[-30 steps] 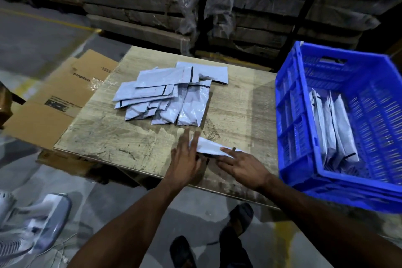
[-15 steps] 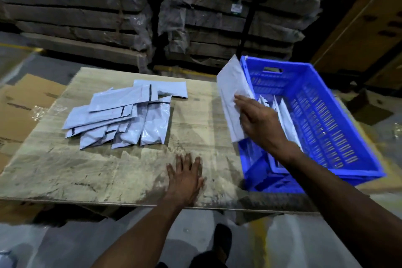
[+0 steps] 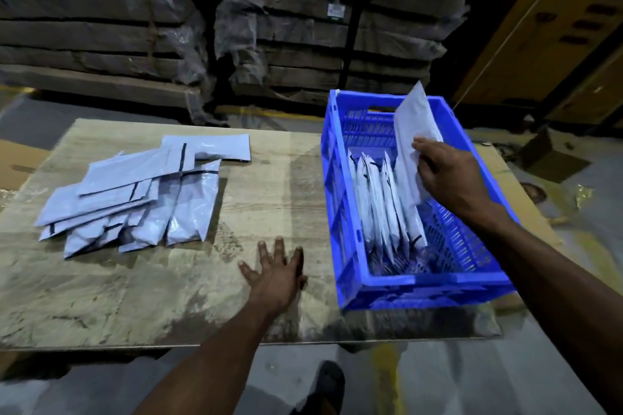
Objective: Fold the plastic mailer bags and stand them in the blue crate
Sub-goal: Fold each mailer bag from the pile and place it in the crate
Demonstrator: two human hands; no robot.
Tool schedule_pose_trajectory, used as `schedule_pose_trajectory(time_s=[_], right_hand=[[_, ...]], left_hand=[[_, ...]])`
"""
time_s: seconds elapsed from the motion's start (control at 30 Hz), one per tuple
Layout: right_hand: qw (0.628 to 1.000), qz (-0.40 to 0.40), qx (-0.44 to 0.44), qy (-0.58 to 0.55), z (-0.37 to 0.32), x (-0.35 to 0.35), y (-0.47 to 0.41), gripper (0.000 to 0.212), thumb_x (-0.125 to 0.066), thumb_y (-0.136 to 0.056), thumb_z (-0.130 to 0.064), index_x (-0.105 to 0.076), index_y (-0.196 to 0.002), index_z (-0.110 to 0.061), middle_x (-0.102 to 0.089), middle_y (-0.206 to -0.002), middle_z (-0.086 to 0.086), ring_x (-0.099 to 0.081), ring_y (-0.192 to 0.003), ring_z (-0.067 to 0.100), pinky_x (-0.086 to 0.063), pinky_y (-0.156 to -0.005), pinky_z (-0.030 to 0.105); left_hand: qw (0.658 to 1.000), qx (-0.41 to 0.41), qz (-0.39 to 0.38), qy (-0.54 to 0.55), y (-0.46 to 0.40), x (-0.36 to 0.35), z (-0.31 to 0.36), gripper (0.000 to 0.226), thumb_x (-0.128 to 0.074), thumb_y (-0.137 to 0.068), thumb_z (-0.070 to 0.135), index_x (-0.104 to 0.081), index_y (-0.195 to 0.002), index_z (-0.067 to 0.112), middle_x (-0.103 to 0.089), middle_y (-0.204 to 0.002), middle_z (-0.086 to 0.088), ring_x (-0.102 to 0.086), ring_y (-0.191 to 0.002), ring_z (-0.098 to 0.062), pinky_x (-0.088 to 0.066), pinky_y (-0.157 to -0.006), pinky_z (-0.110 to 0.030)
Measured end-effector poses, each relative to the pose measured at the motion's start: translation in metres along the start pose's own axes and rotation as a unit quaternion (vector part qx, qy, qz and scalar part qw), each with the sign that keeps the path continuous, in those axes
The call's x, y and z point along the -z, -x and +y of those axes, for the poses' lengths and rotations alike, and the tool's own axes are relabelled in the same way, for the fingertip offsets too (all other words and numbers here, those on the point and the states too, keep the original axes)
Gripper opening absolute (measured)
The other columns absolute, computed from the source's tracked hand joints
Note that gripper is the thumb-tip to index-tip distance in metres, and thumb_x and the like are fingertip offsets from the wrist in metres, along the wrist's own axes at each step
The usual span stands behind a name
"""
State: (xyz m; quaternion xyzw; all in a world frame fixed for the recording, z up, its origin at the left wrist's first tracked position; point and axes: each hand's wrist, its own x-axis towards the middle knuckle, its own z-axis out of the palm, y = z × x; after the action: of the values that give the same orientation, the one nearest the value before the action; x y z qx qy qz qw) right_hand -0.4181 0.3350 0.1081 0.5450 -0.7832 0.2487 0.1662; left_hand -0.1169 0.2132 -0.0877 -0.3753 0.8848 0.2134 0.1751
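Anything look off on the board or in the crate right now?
Nothing looks spilled or damaged. The unfolded mailers lie in a loose, overlapping heap, not a neat stack. In the blue crate, the folded bags stand on edge, leaning slightly. The right hand holds another bag above them; the left hand rests flat on the board.

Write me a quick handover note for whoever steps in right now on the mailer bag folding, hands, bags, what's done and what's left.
Right hand: grips a folded bag, upright over the blue crate, not yet let go.
Left hand: flat on the table, holding nothing.
Done: several folded bags stand in a row in the crate's left part.
Left: set the held bag beside that row, then fold and stand the loose pile lying on the table's left side.
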Motion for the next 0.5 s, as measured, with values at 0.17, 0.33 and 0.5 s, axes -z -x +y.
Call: schedule_pose_trajectory(time_s=[0.17, 0.33, 0.5], right_hand=[[0.990, -0.109, -0.075, 0.053, 0.049, -0.012, 0.032, 0.046, -0.048, -0.084, -0.011, -0.068, -0.124, -0.001, -0.066, -0.130, 0.020, -0.068, -0.107, 0.043, -0.056, -0.090, 0.054], [0.966, -0.239, -0.089, 0.043, 0.077, -0.042, 0.055, 0.046, -0.057, -0.080, 0.008, -0.062, -0.125, 0.004, -0.061, -0.133, 0.027, -0.064, -0.111, 0.047, -0.054, -0.092, 0.056], [0.949, -0.301, -0.083, 0.033, 0.080, -0.059, 0.069, 0.039, -0.061, -0.085, 0.003, -0.061, -0.124, 0.006, -0.061, -0.127, 0.030, -0.063, -0.107, 0.051, -0.054, -0.088, 0.058]], left_hand=[[1.000, 0.021, -0.011, -0.005, -0.006, -0.001, 0.005, 0.068, -0.039, -0.105, 0.056, -0.001, -0.161, 0.045, 0.023, -0.170, -0.003, 0.028, -0.150, -0.045, 0.001, -0.103, -0.087], [1.000, 0.026, -0.017, -0.007, -0.006, 0.000, 0.006, 0.069, -0.039, -0.105, 0.056, 0.002, -0.161, 0.047, 0.025, -0.169, -0.002, 0.029, -0.150, -0.044, 0.001, -0.104, -0.086], [0.999, 0.033, -0.019, -0.008, -0.006, 0.000, 0.008, 0.069, -0.038, -0.106, 0.055, 0.004, -0.160, 0.048, 0.025, -0.169, -0.002, 0.030, -0.150, -0.042, 0.001, -0.105, -0.086]])
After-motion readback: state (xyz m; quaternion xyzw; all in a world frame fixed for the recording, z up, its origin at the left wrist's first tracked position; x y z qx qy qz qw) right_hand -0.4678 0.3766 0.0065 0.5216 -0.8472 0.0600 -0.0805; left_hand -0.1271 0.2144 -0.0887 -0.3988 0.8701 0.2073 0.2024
